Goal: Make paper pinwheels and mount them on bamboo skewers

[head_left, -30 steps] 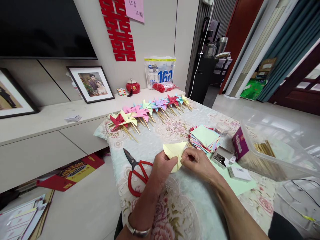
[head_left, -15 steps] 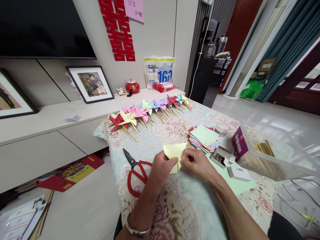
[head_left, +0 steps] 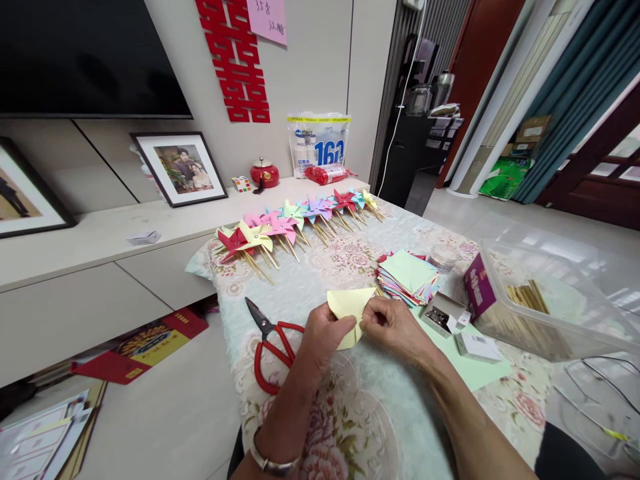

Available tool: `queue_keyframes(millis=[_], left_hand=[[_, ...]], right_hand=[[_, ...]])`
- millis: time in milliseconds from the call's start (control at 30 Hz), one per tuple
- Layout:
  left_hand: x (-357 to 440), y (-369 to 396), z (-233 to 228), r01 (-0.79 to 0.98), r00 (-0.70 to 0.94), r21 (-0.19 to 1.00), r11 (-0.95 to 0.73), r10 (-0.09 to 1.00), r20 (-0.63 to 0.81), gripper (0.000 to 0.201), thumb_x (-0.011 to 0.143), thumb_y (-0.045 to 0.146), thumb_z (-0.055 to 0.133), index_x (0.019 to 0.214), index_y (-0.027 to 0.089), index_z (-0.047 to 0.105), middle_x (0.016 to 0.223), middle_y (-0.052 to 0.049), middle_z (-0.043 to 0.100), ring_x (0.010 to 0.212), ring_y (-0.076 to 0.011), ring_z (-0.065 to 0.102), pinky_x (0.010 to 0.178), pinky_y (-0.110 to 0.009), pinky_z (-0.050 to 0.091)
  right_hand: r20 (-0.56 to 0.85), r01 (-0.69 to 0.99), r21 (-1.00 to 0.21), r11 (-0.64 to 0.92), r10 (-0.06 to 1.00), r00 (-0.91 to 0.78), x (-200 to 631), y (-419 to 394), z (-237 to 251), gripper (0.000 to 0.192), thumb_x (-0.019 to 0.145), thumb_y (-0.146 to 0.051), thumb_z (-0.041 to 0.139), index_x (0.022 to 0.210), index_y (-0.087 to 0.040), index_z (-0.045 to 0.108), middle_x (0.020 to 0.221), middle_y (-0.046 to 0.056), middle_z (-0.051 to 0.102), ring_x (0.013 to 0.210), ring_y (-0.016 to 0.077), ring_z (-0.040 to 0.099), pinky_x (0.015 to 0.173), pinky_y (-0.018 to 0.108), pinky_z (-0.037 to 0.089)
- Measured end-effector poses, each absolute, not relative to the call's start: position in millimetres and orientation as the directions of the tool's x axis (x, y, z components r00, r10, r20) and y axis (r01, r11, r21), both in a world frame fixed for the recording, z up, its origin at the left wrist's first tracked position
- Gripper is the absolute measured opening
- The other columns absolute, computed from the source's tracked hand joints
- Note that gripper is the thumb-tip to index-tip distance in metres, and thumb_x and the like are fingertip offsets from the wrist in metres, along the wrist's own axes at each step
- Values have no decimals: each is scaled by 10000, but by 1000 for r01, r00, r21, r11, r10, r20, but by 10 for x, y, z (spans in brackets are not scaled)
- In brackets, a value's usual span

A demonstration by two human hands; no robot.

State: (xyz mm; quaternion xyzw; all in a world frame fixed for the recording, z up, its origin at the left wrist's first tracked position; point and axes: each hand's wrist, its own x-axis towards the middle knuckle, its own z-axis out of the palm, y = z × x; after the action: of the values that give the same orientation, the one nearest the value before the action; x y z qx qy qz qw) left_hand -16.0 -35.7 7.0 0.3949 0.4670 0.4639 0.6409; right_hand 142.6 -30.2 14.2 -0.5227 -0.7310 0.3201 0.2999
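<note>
Between my two hands is a pale yellow sheet of paper (head_left: pixel 345 303), partly folded over, above the flowered tablecloth. My left hand (head_left: pixel 325 333) grips its left side, the thumb pressing on the folded middle. My right hand (head_left: pixel 387 327) pinches the paper's right edge with thumb and fingertips; whether anything small is also in that pinch, I cannot tell. Scissors with red handles (head_left: pixel 273 343) lie just left of my left hand, blades pointing away. Beyond my right hand rests a stack of coloured paper squares (head_left: pixel 409 275), a pale green one on top.
Finished paper pinwheels on sticks (head_left: pixel 280 227) line the far table edge. At right are an opened small box of metal pins (head_left: pixel 441 319), a white box (head_left: pixel 479 347), a green sheet (head_left: pixel 475 377) and a clear plastic bin (head_left: pixel 550 333) holding wooden sticks (head_left: pixel 527 297).
Almost nothing differs. The fingers of both hands have shifted very slightly on the yellow paper, which stays in the same place.
</note>
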Motion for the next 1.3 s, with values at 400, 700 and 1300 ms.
queue_keyframes(millis=[400,700,1300], left_hand=[[-152,-322,-4,-158,110,957,244,967,-228,253,589,215,683,825,123,699,725,-19,701,637,-151,600,576,-231,461],[-157,-311,-54,-149,103,960,237,969,-224,256,592,213,666,828,123,710,736,-25,709,613,-149,592,546,-226,445],[-374,-159,240,163,435,958,235,854,-284,248,592,209,606,787,138,741,664,-17,663,587,-161,566,518,-223,382]], right_hand=[[88,598,-768,230,962,-257,1419,-301,145,131,726,-190,529,597,-196,505,575,-38,465,563,118,414,529,235,286],[23,511,-846,155,966,-256,1422,-310,153,132,732,-235,584,613,-187,550,561,-51,447,537,105,389,514,238,271],[-32,-4,-999,-35,956,-293,1604,-261,134,672,767,-352,742,1390,-202,542,1119,75,693,1002,242,647,854,349,487]])
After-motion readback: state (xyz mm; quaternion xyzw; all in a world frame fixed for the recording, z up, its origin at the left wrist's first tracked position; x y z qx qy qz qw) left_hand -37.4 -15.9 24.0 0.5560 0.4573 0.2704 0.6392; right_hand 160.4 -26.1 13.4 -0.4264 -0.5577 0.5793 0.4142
